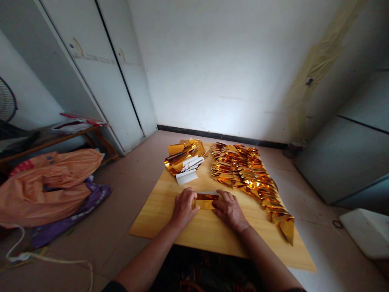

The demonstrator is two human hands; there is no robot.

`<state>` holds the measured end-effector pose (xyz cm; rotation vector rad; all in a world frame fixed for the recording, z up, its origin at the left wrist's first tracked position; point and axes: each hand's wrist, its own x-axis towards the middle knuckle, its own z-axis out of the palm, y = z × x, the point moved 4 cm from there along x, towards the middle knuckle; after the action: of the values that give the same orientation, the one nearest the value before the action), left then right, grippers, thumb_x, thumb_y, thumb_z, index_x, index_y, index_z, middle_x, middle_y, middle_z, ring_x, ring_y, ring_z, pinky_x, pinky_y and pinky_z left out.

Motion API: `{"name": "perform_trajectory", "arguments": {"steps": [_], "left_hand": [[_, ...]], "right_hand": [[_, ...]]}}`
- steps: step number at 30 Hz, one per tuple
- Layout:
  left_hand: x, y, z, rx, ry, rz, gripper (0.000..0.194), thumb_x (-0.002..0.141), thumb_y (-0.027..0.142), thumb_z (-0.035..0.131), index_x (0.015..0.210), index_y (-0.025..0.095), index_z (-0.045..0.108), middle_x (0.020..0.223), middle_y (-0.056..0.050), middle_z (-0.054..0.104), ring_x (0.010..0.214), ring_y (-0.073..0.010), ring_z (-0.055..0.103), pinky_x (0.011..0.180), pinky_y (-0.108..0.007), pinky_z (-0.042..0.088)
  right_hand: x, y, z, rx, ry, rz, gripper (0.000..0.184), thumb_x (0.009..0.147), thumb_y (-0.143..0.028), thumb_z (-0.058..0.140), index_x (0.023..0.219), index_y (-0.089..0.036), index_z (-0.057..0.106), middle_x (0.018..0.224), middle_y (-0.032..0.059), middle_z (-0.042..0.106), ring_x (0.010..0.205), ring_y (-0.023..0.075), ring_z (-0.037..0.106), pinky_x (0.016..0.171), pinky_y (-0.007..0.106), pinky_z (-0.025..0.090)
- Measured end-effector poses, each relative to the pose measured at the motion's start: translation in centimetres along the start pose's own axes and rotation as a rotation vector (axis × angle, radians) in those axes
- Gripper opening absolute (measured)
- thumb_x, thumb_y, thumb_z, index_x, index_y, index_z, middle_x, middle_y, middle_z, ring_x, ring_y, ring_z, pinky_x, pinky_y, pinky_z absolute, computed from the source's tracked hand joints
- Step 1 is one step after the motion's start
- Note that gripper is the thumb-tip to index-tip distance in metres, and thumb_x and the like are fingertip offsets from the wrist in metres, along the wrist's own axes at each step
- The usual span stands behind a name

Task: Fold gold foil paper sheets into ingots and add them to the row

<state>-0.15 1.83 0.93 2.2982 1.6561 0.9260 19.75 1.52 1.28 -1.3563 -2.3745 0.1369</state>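
Observation:
A sheet of gold foil paper (206, 202) with a pale strip along its far edge is stretched between my hands, low over the wooden board. My left hand (184, 206) pinches its left end, thumb toward me. At the right end my right hand (230, 209) grips it with bent fingers. Beyond my hands lies a loose pile of gold foil sheets (178, 150), with several white-backed pieces (187, 177) at its near side. To the right, folded gold foil shapes (249, 172) are packed in long overlapping rows.
The wooden board (158, 219) rests low over a tiled floor. On the left are an orange cloth bundle (51, 186), a purple bag (73, 219) and a pale cable (60, 260). A white block (364, 231) stands at the right, and a white wall (212, 73) behind.

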Motion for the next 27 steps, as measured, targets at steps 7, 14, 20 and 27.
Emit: {"name": "perform_trajectory", "arguments": {"steps": [7,14,20,27], "left_hand": [[0.1,0.5,0.0,0.048,-0.149,0.046,0.029,0.071,0.031,0.068,0.101,0.028,0.067,0.122,-0.006,0.054,0.113,-0.0271,0.049,0.095,-0.044,0.037],[0.4,0.5,-0.3,0.068,-0.192,0.042,0.029,0.071,0.029,0.07,0.1,0.03,0.071,0.132,-0.005,0.049,0.117,-0.0286,0.045,0.095,-0.046,0.037],[0.4,0.6,-0.3,0.085,-0.161,0.131,0.023,0.079,0.028,0.064,0.101,0.031,0.071,0.137,-0.006,0.043,0.118,-0.0293,0.043,0.095,-0.046,0.038],[0.5,0.3,-0.5,0.063,-0.141,0.13,0.02,0.081,0.027,0.061,0.097,0.032,0.072,0.129,-0.004,0.05,0.114,-0.0254,0.045,0.095,-0.043,0.039]], "right_hand": [[0.2,0.4,0.2,0.022,-0.041,0.061,0.016,0.081,-0.031,0.064,0.096,-0.029,0.069,0.133,0.0064,0.048,0.115,0.0252,0.044,0.092,0.04,0.035],[0.2,0.3,-0.1,0.036,-0.063,0.096,0.022,0.081,-0.035,0.063,0.101,-0.029,0.068,0.139,0.0089,0.04,0.119,0.0282,0.042,0.092,0.043,0.035],[0.0,-1.0,-0.9,-0.049,0.061,0.008,0.019,0.085,-0.032,0.058,0.101,-0.026,0.067,0.127,0.0094,0.051,0.109,0.0255,0.045,0.089,0.039,0.034],[0.7,-1.4,-0.1,0.035,0.025,0.011,0.021,0.093,-0.029,0.049,0.086,-0.024,0.069,0.09,0.0043,0.064,0.089,0.0177,0.051,0.079,0.03,0.033]]}}
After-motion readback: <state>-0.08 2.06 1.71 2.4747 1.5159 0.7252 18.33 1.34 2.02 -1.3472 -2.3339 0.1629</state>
